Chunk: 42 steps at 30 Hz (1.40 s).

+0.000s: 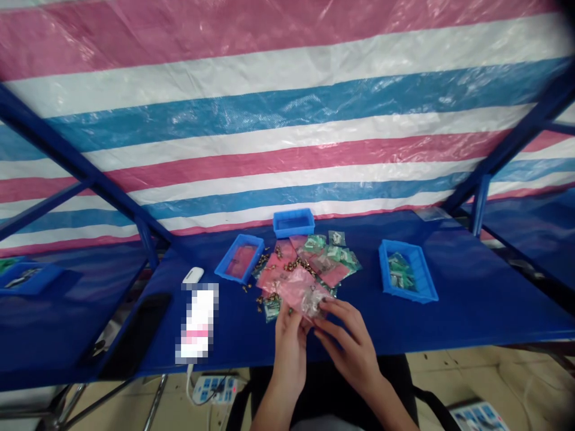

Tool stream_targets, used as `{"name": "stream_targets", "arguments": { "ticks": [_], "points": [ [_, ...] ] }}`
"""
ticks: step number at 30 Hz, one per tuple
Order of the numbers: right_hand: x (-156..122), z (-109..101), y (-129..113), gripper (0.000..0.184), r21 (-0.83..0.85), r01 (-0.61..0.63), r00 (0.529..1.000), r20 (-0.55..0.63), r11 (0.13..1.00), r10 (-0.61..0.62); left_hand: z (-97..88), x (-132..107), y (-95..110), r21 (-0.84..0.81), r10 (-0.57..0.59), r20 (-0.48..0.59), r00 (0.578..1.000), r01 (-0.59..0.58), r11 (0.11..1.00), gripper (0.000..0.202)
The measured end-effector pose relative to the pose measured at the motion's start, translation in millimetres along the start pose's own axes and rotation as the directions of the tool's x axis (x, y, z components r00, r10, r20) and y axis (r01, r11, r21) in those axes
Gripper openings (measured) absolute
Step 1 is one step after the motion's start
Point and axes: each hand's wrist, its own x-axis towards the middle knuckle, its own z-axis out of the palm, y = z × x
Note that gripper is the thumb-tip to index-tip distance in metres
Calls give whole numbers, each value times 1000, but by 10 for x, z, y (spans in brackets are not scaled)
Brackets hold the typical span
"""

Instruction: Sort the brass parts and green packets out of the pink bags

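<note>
Between my two hands is a pink plastic bag [299,288], held up over the front of a pile. My left hand [290,335] grips its lower left edge, the thumb in front. My right hand [344,329] pinches the clear, crinkled right part of the same bag; whether anything small is inside it I cannot tell. Under and behind it lie more pink bags [335,270], green-tinted bags [344,256] and loose brass-coloured metal pieces [296,264]. A small clear bag [336,238] lies at the pile's far edge.
A blue tray [258,245] with pink bags stands left of the pile, another blue tray [294,223] behind it. To the right, a blue tray [422,272] holds green bags. A white device [193,275], a blurred-out phone-like object [197,323] and a black slab [137,332] lie left.
</note>
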Motion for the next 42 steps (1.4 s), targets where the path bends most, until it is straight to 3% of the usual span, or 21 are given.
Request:
{"name": "stream_targets", "arguments": {
  "ticks": [2, 5, 7, 9, 11, 12, 14, 16, 19, 24, 27, 29, 31, 33, 34, 36, 39, 41, 42],
  "points": [
    [-12, -6, -8, 37, -76, 104, 989, 109, 992, -95, -24, -26, 36, -62, -68, 33, 997, 70, 996, 43],
    [-10, -14, -17, 39, -60, 93, 982, 173, 994, -81, -81, -28, 45, -11, -53, 46, 998, 54, 998, 41],
    [-17, -5, -15, 35, 0, 0, 990, 144, 1000, 0, -115, -29, 30, 80, -1, 61, 998, -4, 997, 36],
    [-34, 14, 4, 35, 131, -176, 984, 59, 976, 170, -137, -46, 23, 152, 9, 107, 994, -25, 988, 39],
    [-54, 26, 38, 40, 330, -358, 928, 19, 873, 373, -153, -74, 38, 208, -8, 158, 987, -25, 978, 42],
    [-63, 25, 58, 40, 423, -435, 890, 64, 795, 452, -163, -89, 55, 245, -25, 189, 982, -22, 969, 41],
    [-74, 11, 93, 29, 528, -562, 818, 245, 637, 520, -196, -112, 98, 323, -72, 272, 960, -20, 946, 40],
    [-79, -6, 113, 16, 548, -645, 760, 388, 533, 521, -249, -116, 136, 385, -114, 357, 927, -35, 922, 39],
    [-86, 3, 112, 19, 574, -670, 729, 384, 472, 567, -344, -91, 152, 462, -138, 394, 908, -66, 884, 44],
    [-101, 130, 87, 25, 587, -693, 695, 390, 418, 604, -420, -32, 119, 504, -113, 334, 936, -76, 860, 30],
    [-76, 182, 78, 29, 533, -681, 723, 383, 501, 575, -434, -15, 159, 538, -68, 299, 952, -109, 836, 26],
    [-30, 183, 73, 21, 427, -592, 806, 332, 684, 490, -467, -10, 230, 625, 87, 260, 962, -236, 744, 29],
    [39, 168, 66, 12, 287, -387, 909, 279, 877, 310, -519, -9, 335, 730, 323, 283, 903, -422, 538, 47],
    [115, 158, 55, 14, 176, -163, 957, 268, 971, 112, -571, -11, 457, 775, 463, 410, 786, -568, 278, 65],
    [150, 158, 48, 18, 142, -84, 961, 273, 986, 42, -587, -12, 517, 768, 453, 497, 740, -618, 166, 68],
    [203, 170, 34, 23, 104, -6, 955, 296, 995, -25, -594, -9, 625, 713, 310, 662, 683, -701, 22, 62],
    [226, 194, 29, 26, 87, 13, 954, 296, 996, -38, -562, 44, 771, 641, 102, 765, 635, -767, -29, 43],
    [204, 190, 56, 30, 61, -21, 967, 254, 998, 4, -558, 144, 910, 651, 126, 756, 642, -758, -46, 30],
    [184, 179, 82, 33, 41, -50, 974, 222, 998, 40, -570, 221, 1007, 658, 194, 746, 637, -750, -68, 24]
  ]
}}
